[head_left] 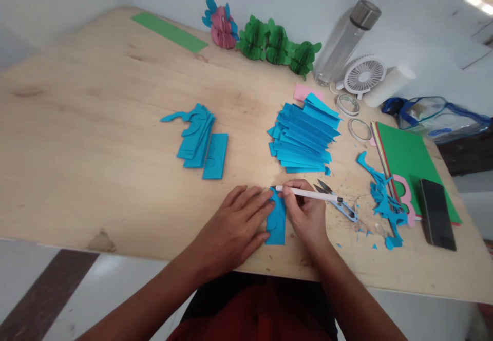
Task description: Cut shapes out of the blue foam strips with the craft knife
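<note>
My left hand [241, 223] lies flat, its fingers stretched over the left edge of a blue paper rectangle [276, 225] with curved outlines on it. A white pen [308, 193] is pinched in my right hand [307, 215], its tip at the paper's top edge. Left of my hands, a stack of blue paper pieces [196, 138] has a curved cut-out on top, and another marked blue rectangle [215, 156] lies beside it. Ahead sits a large pile of folded blue paper [306, 135]. Small snips [339, 202] lie just right of my right hand.
Blue scraps [385, 202] lie near a green paper stack [412, 161] and a phone [438, 212]. Along the wall stand paper figures [277, 43], a bottle [342, 43] and a small fan [364, 75]. Tape rolls [360, 130] and a green strip [169, 32] are on the table.
</note>
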`<state>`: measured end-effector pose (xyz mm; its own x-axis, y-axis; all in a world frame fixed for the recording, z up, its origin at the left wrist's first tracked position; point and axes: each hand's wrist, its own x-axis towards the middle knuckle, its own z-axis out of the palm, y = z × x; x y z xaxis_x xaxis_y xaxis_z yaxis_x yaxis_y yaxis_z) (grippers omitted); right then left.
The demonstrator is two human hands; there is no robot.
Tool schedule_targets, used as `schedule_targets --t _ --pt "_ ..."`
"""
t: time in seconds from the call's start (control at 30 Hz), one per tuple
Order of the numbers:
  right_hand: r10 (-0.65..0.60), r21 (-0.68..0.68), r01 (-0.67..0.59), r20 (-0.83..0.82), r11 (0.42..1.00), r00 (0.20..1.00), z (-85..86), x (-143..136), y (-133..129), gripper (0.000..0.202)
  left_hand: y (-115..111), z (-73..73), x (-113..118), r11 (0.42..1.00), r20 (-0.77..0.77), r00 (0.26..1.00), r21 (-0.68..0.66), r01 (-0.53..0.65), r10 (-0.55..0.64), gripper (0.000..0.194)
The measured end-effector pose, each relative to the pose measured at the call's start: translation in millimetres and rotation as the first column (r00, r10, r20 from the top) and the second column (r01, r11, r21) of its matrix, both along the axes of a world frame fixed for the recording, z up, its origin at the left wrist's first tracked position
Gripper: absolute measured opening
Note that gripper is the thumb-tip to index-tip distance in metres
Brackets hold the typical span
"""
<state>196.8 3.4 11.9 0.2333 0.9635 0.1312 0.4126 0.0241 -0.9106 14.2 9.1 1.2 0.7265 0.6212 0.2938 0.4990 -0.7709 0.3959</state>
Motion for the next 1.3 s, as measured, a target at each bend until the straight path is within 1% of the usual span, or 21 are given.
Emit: schedule_targets --t 0.27,0.63,1.03,1.3 --pt "0.008 -0.010 -0.008 0.002 1.000 1.000 -0.2 -0.3 -0.2 0.011 -0.6 1.5 -0.1 1.000 0.000 1.000 0.012 -0.011 0.011 0.040" --pt "0.029 -0.019 -0.029 0.003 0.999 1.000 -2.9 0.9 -0.9 0.010 -1.4 -0.8 0.3 0.999 0.010 1.000 0.042 -0.011 0.011 0.039" --pt "0.024 -0.018 -0.024 0.001 1.000 1.000 -4.9 0.5 -2.0 0.010 -0.8 -0.6 0.4 0.999 0.001 1.000 0.038 -0.010 0.010 0.039" --pt "0.047 -0.009 -0.047 -0.002 0.999 0.999 -4.0 1.6 -1.1 0.010 -1.1 0.1 0.0 0.999 -0.006 1.000 0.032 -0.006 0.006 0.039"
